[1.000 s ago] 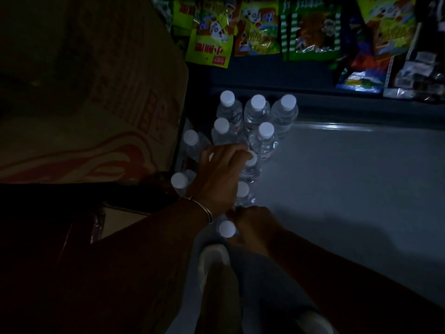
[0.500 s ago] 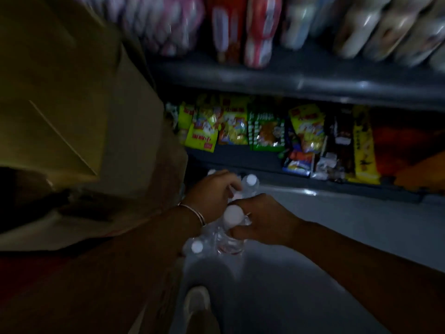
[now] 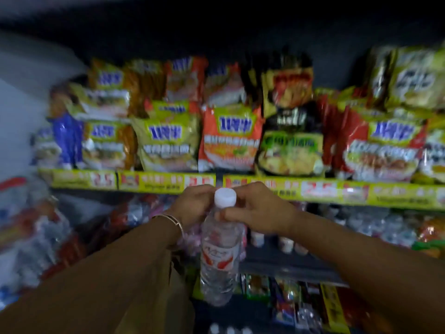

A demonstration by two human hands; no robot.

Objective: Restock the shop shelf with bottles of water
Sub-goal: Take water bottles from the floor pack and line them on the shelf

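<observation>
Head view shows a clear water bottle [image 3: 220,256] hanging upright at the centre, in front of the shop shelves, held up in the air. Its white cap [image 3: 225,198] sits between the two hands. The right hand [image 3: 258,210] pinches the bottle's neck just under the cap, fingers curled round it. The left hand [image 3: 192,206], a thin bangle [image 3: 172,219] on its wrist, is curled beside the cap on the left; whether it grips the bottle or something else cannot be told. Beyond the hands runs a shelf edge with yellow price strips [image 3: 337,191], and packets of instant noodles [image 3: 231,138] stand on it. Near the bottom edge, more white caps [image 3: 230,330] show below the bottle.
</observation>
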